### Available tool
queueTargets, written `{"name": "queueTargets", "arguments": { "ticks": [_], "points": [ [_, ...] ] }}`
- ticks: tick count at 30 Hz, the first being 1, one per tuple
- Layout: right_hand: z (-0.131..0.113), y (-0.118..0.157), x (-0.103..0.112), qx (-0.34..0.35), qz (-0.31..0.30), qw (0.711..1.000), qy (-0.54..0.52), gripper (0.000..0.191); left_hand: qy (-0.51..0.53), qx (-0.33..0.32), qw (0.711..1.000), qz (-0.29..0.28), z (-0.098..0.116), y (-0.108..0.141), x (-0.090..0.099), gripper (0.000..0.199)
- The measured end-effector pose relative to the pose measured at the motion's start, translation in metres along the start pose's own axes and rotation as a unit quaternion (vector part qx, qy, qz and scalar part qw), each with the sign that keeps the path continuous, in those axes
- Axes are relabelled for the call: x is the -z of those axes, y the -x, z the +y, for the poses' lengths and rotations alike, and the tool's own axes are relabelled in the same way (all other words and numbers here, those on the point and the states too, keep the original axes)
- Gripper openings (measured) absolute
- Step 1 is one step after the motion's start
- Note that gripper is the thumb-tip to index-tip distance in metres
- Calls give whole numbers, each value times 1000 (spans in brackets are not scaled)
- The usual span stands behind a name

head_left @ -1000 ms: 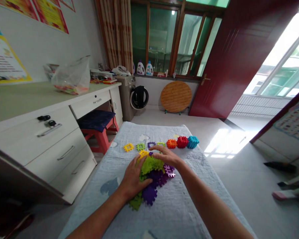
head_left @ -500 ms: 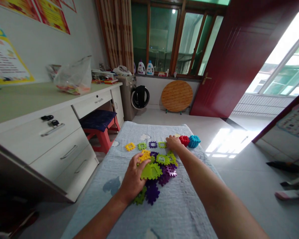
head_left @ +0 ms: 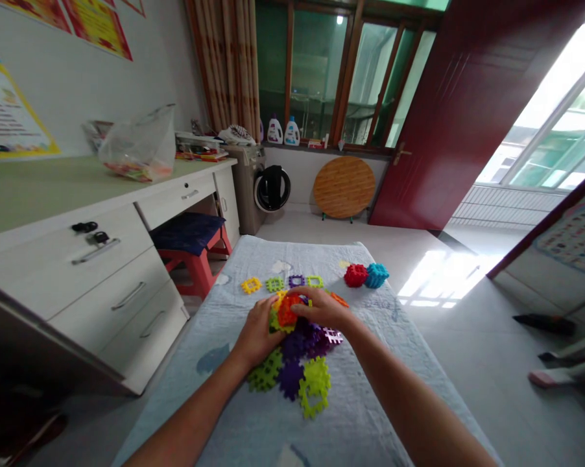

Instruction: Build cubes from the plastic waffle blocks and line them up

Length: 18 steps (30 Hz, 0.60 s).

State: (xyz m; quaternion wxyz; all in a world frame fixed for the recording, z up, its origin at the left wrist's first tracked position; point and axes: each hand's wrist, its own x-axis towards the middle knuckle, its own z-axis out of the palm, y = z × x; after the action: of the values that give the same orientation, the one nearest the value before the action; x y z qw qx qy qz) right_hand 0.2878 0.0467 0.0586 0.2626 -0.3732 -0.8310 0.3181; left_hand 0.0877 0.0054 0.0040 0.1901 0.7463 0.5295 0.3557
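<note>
My left hand (head_left: 260,332) is curled round the left side of a pile of toothed plastic building tiles, gripping yellow and green ones. Between both hands are orange tiles (head_left: 288,310); the thumb and fingers of my right hand (head_left: 324,309) close on them from the right. Purple tiles (head_left: 292,344) lie below my hands, partly covered. Nearer to me lie a light green tile (head_left: 314,387) with an opening and a darker green tile (head_left: 266,371). Another orange tile (head_left: 340,299) shows beyond my right wrist.
A row of single tiles, including a yellow one (head_left: 251,285) and a purple one (head_left: 296,281), lies beyond the pile. A red tile block (head_left: 355,275) and a blue one (head_left: 377,275) stand at the far right of the cloth-covered table (head_left: 214,402). A desk (head_left: 98,259) stands left.
My right hand has come back from the row to the pile, onto orange tiles beside my left hand. A light green tile now lies nearer to me, and the red block is fully uncovered.
</note>
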Motion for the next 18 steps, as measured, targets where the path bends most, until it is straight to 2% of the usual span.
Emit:
{"name": "queueTargets", "arguments": {
  "ticks": [3, 6, 7, 9, 10, 12, 15, 18],
  "points": [
    [2, 2, 12, 12, -4, 999, 31, 34, -11, 9, 999, -32, 8, -13, 7, 46],
    [23, -3, 46, -40, 34, 991, 126, 38, -10, 28, 999, -29, 10, -22, 15, 32],
    [33, -5, 59, -71, 46, 977, 194, 42, -8, 33, 999, -24, 9, -24, 17, 31],
    [54, -9, 82, -139, 48, 930, 337, 57, -8, 33, 999, -17, 3, -28, 20, 31],
    [63, -11, 92, -168, 33, 902, 395, 66, -15, 26, 999, -14, -2, -30, 20, 31],
    [77, -15, 104, -212, -15, 858, 467, 72, -46, 10, 999, 2, -13, -36, 20, 32],
    [85, -22, 108, -241, -102, 819, 510, 64, -131, 24, 991, 26, -29, -50, 20, 38],
    [87, -30, 100, -262, -139, 803, 517, 47, -213, 83, 973, -13, -38, -69, 22, 51]
  ]
}}
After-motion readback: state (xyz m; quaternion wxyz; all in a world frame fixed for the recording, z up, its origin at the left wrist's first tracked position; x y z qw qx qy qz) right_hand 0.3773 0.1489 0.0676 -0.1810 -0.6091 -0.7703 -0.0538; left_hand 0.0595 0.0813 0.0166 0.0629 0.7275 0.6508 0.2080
